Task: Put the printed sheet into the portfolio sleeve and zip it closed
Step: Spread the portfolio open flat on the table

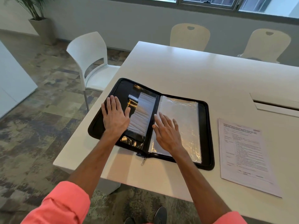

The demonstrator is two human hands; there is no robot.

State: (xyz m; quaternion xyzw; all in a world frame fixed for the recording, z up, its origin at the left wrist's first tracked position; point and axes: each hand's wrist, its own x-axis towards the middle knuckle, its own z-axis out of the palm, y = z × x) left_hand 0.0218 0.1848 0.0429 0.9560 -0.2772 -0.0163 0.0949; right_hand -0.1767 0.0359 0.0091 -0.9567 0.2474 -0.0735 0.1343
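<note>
A black zip portfolio (206, 135) lies open flat near the table's left corner. Its right half holds clear plastic sleeves (182, 113); its left half has black pockets and a white insert (143, 113). My left hand (115, 118) rests flat, fingers apart, on the left half. My right hand (168, 132) lies spread on the clear sleeves near the spine. Neither hand holds anything. The printed sheet (246, 156) lies on the table to the right of the portfolio, untouched. The zipper pull (143, 161) hangs at the near end of the spine.
The white table (178, 70) has a cable hatch (275, 104) at the right. A white chair (92, 62) stands at the table's left end, two beige chairs (190, 37) on the far side. A potted plant (38, 21) stands at the far left.
</note>
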